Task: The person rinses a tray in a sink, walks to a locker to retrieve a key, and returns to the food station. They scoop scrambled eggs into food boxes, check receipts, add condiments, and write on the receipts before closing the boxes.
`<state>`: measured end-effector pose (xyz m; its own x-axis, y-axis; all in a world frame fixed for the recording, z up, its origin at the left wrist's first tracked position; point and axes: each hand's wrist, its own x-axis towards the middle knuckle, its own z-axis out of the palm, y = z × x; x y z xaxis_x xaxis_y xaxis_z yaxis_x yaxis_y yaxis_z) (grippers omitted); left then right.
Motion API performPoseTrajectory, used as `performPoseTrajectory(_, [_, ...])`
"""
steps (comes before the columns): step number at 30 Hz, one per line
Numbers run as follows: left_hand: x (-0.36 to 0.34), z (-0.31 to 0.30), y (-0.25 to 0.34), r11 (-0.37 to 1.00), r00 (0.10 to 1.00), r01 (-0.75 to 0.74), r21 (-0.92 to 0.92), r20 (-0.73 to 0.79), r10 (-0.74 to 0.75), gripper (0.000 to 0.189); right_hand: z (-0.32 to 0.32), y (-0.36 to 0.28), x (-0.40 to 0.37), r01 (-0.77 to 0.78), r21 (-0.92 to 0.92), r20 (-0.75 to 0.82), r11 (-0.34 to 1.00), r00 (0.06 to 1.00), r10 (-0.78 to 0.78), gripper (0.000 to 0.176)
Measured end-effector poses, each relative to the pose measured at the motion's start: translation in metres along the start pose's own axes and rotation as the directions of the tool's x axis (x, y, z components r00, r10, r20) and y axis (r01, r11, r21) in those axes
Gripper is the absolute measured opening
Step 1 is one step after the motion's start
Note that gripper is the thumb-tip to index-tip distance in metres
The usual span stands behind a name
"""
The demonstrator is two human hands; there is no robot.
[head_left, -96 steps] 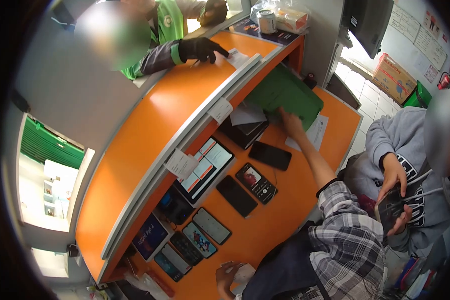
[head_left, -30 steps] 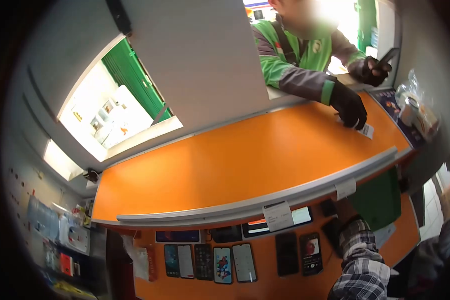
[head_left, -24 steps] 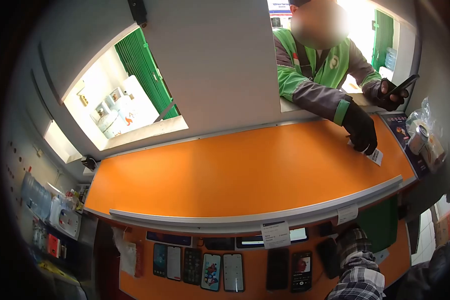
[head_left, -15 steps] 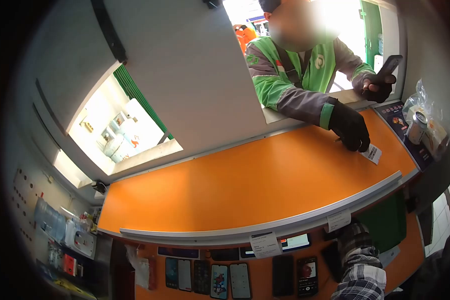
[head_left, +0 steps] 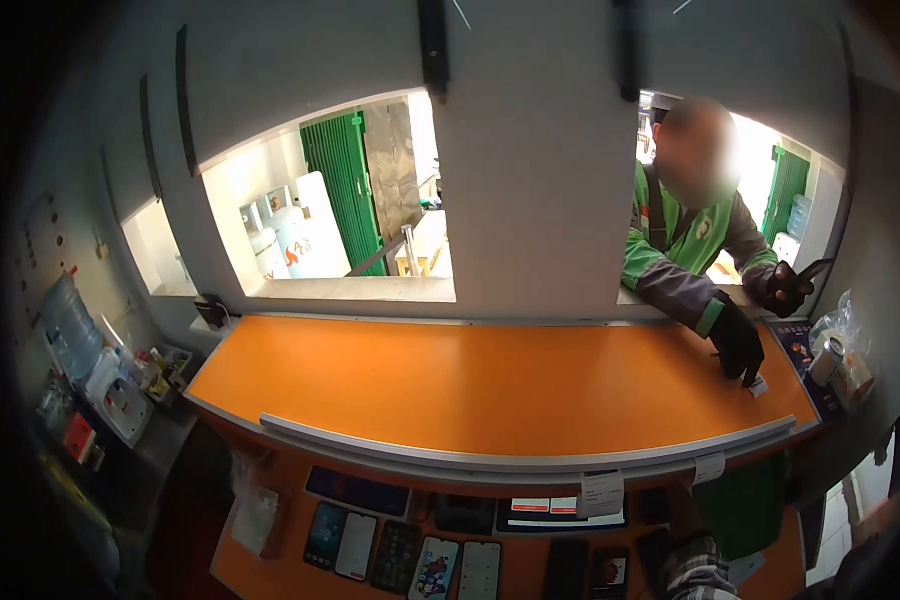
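Note:
My right hand (head_left: 684,512), below a black-and-white plaid sleeve (head_left: 700,568), reaches under the raised counter's front ledge; its fingers are dim and cannot be made out. Close by it are a dark phone (head_left: 654,550), a green panel (head_left: 740,510) and a lit tablet (head_left: 530,516). Several phones lie on the lower orange desk, among them a phone with a colourful screen (head_left: 433,568) and a phone showing a portrait (head_left: 610,572). Paper slips hang from the ledge, such as the white receipt (head_left: 600,493). My left hand is out of view.
Across the orange counter (head_left: 450,380), a person in a green-grey jacket (head_left: 685,235) leans through the window. One black-gloved hand (head_left: 738,345) touches a small paper slip (head_left: 758,387); the other holds a phone (head_left: 815,270). A can (head_left: 827,360) stands at right.
My view has swung left and up, so the scene sits lower and further right. My forearm shows less. The person across the counter keeps one glove at the slip; their phone is tilted flatter.

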<state>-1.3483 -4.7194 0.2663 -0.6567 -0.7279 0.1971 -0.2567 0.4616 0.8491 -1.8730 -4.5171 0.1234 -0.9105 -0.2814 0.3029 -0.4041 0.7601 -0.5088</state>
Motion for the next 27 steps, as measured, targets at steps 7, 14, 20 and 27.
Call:
performPoseTrajectory(7, [0.026, -0.098, -0.123, 0.999, 0.993, 0.001, -0.054, -0.118, -0.008, 0.041, -0.010, 0.002, -0.067, -0.009, 0.090, -0.224, 0.996, 0.974, 0.029, 0.025])
performPoseTrajectory(14, [0.065, -0.235, -0.265, 0.997, 0.963, 0.073, -0.007, -0.260, -0.072, 0.039, -0.047, -0.017, -0.209, 0.430, 0.808, -0.524, 0.403, 0.837, 0.158, 0.012])
performPoseTrajectory(20, [0.088, -0.307, -0.339, 0.987, 0.932, 0.150, 0.065, -0.343, -0.119, 0.038, -0.104, -0.203, -0.353, 0.089, 0.025, -0.683, 0.996, 0.729, -0.048, 0.015])
performPoseTrajectory(27, [0.089, -0.324, -0.357, 0.988, 0.917, 0.154, 0.005, -0.372, -0.141, 0.037, -0.111, -0.261, -0.364, 0.136, 0.316, -0.672, 0.939, 0.731, 0.120, 0.018])
